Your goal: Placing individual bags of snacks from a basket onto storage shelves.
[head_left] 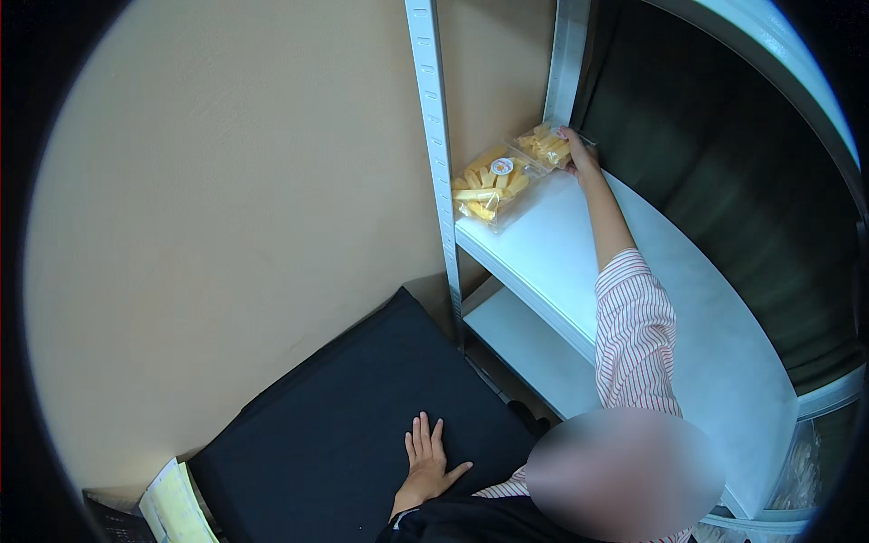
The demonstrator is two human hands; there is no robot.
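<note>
From up here I see a beige wall (226,208) filling most of the left, and a metal shelving unit with white shelves (561,262) and grey perforated uprights (434,136) on the right. Below the wall lies a big black cushion (353,425); my left hand (425,462) rests flat on it, fingers spread and pointing toward the wall, holding nothing. My right arm, in a red-and-white striped sleeve (634,335), stretches up along the upper shelf. At the far back corner of that shelf sit two clear bags of yellow snack sticks. The larger bag (493,185) lies against the upright, half over the shelf's front edge (it has a small round sticker on top). The smaller bag (546,145) is just behind it, touching it, and my right hand (577,152) is on its right end, fingers curled around that edge and pinching it.
</note>
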